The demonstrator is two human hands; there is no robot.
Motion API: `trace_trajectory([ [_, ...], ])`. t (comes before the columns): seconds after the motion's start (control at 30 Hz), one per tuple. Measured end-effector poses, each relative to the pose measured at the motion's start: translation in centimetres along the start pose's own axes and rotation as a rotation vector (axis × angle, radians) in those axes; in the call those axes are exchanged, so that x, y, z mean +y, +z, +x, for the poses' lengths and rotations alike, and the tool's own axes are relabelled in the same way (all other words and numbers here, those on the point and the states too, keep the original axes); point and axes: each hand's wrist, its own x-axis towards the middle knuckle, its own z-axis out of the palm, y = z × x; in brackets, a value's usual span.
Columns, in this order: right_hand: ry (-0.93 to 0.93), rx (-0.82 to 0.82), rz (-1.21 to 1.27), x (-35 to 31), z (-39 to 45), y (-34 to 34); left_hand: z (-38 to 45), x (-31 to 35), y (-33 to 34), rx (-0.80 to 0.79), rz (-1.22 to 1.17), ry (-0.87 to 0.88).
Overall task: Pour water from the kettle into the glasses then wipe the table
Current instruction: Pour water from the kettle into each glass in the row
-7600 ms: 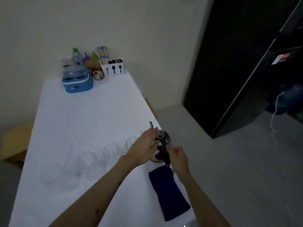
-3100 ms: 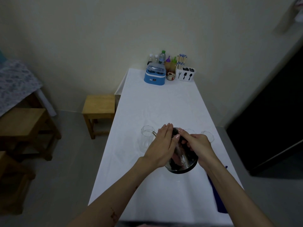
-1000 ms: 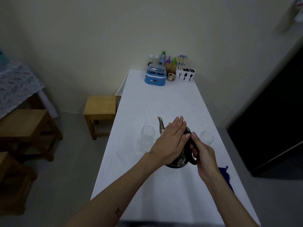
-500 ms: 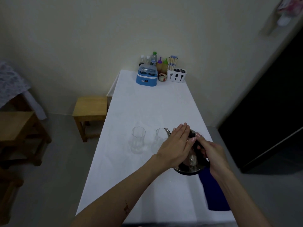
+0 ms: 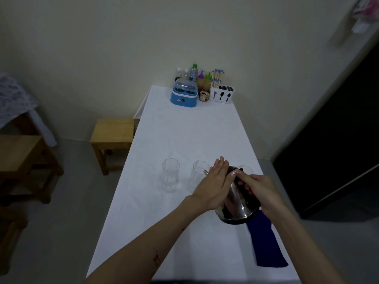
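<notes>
**A:** Status on the pour?

**B:** Mid-pour, by the look of it. Your right hand [image 5: 258,190] is wrapped around the black handle of the steel kettle [image 5: 235,203], which is tipped steeply forward off the white table [image 5: 184,128]. Your left hand [image 5: 213,186] lies flat on the lid with fingers straight, pressing rather than gripping. The spout sits at the rim of the middle glass [image 5: 198,177].

**A:** Glasses filled?

**B:** Can't read water levels; it's too dim. The left glass [image 5: 170,174] stands clear of the kettle, and the right glass [image 5: 245,170] is half hidden behind your hands.

**A:** Wipe?

**B:** Not started, I'd say. The dark blue cloth [image 5: 265,242] lies untouched near the right table edge, just behind the kettle.
</notes>
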Motion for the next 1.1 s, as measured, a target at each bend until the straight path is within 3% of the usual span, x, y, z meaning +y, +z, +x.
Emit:
trace_trajectory([
  [1.1,-0.065,-0.048,-0.187,-2.4,2.4,-0.7,1.3,-0.1,0.4,0.094,-0.124,-0.036],
])
